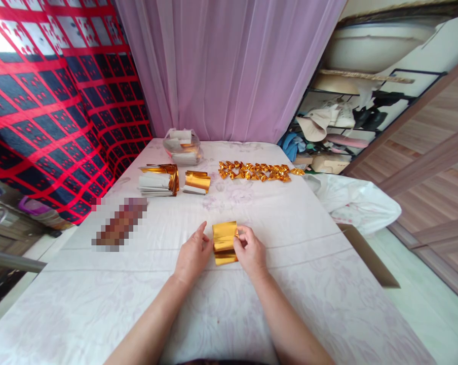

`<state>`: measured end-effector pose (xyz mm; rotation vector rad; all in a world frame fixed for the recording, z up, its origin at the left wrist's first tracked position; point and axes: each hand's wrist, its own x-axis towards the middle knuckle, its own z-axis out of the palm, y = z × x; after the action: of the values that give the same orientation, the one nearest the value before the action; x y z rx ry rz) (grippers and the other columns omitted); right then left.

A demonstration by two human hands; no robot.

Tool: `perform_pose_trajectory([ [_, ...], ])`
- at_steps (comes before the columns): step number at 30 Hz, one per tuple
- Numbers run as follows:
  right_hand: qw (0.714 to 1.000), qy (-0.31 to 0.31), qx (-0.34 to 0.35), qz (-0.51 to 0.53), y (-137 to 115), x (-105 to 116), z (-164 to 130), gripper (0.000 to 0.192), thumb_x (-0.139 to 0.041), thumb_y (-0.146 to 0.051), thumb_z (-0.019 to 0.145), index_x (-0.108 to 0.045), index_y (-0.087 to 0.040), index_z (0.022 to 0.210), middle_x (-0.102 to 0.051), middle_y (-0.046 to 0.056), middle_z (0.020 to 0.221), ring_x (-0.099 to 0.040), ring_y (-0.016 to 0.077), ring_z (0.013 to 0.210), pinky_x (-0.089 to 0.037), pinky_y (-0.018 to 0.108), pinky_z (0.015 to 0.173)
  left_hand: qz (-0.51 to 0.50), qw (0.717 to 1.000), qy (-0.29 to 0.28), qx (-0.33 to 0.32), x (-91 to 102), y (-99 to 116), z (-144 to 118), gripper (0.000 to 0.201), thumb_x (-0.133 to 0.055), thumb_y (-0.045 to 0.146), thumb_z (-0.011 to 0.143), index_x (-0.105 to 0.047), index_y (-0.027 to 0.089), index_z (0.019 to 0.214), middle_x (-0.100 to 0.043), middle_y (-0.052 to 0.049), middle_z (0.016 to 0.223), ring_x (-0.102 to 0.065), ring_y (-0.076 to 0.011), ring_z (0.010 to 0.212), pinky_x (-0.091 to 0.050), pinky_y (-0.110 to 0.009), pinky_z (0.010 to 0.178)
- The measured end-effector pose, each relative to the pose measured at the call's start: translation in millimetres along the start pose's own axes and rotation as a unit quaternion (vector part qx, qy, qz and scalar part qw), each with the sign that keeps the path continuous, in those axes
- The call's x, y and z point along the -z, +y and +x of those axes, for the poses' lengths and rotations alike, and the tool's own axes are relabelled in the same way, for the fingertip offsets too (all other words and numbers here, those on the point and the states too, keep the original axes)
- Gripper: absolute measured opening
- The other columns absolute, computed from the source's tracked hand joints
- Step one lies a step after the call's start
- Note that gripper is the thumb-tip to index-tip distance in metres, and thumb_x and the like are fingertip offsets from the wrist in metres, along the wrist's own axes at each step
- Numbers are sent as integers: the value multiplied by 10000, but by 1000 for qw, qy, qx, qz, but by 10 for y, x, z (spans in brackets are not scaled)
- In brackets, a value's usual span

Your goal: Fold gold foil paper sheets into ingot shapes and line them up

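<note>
Hands folding gold foil [225, 243]
Left hand [193, 253] and right hand [250, 249] pinch its side edges above the table [138, 304]; uneven pressure would likely skew the crease.

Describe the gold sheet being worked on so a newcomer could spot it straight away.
Start at the table under its pale flowered cloth and look at its near middle, where the two hands meet. The gold foil sheet sits between the left hand and right hand. Unlike the foil stacks and the row of folded gold pieces farther back, it is a single sheet, held.
</note>
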<state>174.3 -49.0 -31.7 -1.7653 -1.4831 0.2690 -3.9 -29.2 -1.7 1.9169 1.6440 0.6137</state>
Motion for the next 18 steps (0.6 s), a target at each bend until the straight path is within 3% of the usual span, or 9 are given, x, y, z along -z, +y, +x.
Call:
perform_pose_trajectory([
  [2,1000,-6,4,-20,8,-11,5,263,-522,-269,790,-613,-222,1033,-706,-27,693,-644,166,647,-412,255,614,32,997,28,-58,2,-37,-20,419,-531,202,887,-528,191,1306,-676,-55,1004,-666,-166,772,-506,-288,719],
  [4,999,-9,13,-38,10,-19,7,263,-523,-261,797,-617,-218,1040,-708,-21,699,-646,167,660,-409,256,622,57,985,37,-156,-3,-68,-40,273,-511,197,907,-638,200,1148,-665,-81,1056,-656,-196,905,-515,-331,817],
  [6,998,-11,20,-54,9,-24,7,261,-525,-253,803,-621,-215,1042,-707,-17,697,-645,168,664,-405,256,625,80,965,26,-250,-11,-81,-62,223,-507,197,914,-688,208,1045,-662,-96,1132,-618,-236,1050,-487,-402,927],
  [8,998,-13,23,-64,7,-28,7,256,-525,-245,807,-625,-214,1040,-705,-16,694,-643,168,659,-402,257,623,104,949,4,-296,-21,-80,-82,225,-519,211,914,-694,220,1056,-653,-92,1210,-575,-263,1144,-441,-466,1001],
  [12,997,-17,27,-73,8,-29,11,238,-518,-255,825,-629,-213,1031,-702,-9,694,-643,173,654,-405,261,618,137,946,-40,-290,-55,-74,-108,270,-532,249,923,-657,226,1161,-653,-74,1258,-557,-268,1189,-374,-518,1065],
  [18,996,-56,50,-41,66,69,8,268,-421,-286,901,-618,-207,1065,-735,33,819,-673,188,743,-458,270,665,144,949,-45,-276,-87,-81,-113,275,-555,256,913,-651,235,1170,-651,-59,1269,-548,-267,1197,-339,-517,1087],
])
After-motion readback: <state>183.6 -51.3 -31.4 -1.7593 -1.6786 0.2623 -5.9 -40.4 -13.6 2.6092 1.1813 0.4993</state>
